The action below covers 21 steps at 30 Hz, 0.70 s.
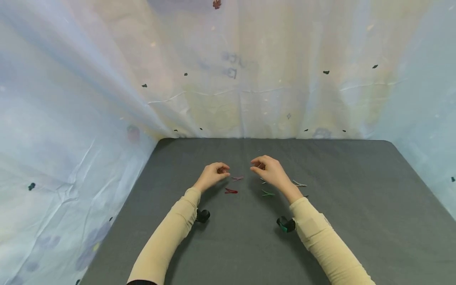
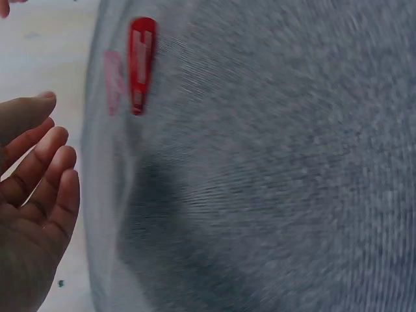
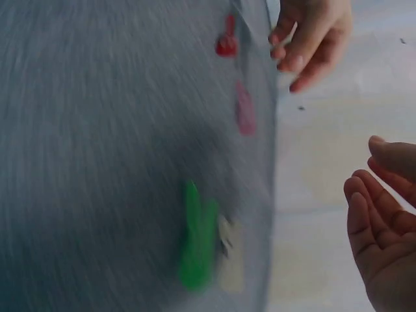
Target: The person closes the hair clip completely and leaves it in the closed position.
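Observation:
Over the grey table, my left hand (image 1: 213, 175) hovers with loosely bent fingers and nothing in its grasp. Closest to it lie a pink hair clip (image 1: 237, 179) and a red snap hair clip (image 1: 231, 191); both also show in the left wrist view, the red one (image 2: 141, 65) in front. My right hand (image 1: 271, 171) is likewise raised, fingers relaxed and thumb apart from them in the right wrist view. Below it are a green hair clip (image 1: 268, 193) and a whitish clip (image 3: 231, 257), blurred. Another pale clip (image 1: 299, 183) lies right of the right wrist.
The grey cloth-covered table (image 1: 242, 245) spreads out under both arms. A pale patterned curtain (image 1: 242, 99) hangs behind its far edge and along the sides. Black wrist devices (image 1: 286, 224) sit beneath the cream sleeves (image 1: 317, 229). A small dark tip (image 1: 306, 196) shows beside the right cuff.

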{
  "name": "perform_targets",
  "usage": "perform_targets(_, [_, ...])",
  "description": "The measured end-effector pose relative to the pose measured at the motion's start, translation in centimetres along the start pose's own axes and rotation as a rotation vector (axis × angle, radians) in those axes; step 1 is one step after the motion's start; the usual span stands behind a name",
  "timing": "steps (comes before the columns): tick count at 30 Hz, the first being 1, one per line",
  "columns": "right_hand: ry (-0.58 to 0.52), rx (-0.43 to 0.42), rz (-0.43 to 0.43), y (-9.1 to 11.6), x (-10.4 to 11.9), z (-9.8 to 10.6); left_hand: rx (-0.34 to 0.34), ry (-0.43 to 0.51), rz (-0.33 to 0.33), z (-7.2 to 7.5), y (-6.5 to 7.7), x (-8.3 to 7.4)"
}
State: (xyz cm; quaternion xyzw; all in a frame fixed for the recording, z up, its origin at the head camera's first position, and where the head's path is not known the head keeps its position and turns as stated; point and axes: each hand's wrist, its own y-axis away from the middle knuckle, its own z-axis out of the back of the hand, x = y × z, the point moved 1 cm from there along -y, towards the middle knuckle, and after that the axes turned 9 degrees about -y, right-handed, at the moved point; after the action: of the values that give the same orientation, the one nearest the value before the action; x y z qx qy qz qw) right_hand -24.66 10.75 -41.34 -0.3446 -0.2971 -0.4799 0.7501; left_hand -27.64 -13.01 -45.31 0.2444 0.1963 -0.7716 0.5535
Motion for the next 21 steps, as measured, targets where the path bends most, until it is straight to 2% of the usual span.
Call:
perform_targets(5, [-0.089, 0.031, -0.126, -1.2, -1.0, -3.3, 0.045, 0.023, 0.049, -1.3, -0.7, 0.8])
perform_targets(10, [-0.1, 0.025, -0.202, -2.0, -1.8, -5.6, 0.08, 0.036, 0.047, -2.1, -0.8, 0.8])
perform_targets(21, [0.013, 0.035, -0.266, -2.1, -2.6, -7.2, 0.071, 0.097, 0.051, -3.6, -1.0, 1.9])
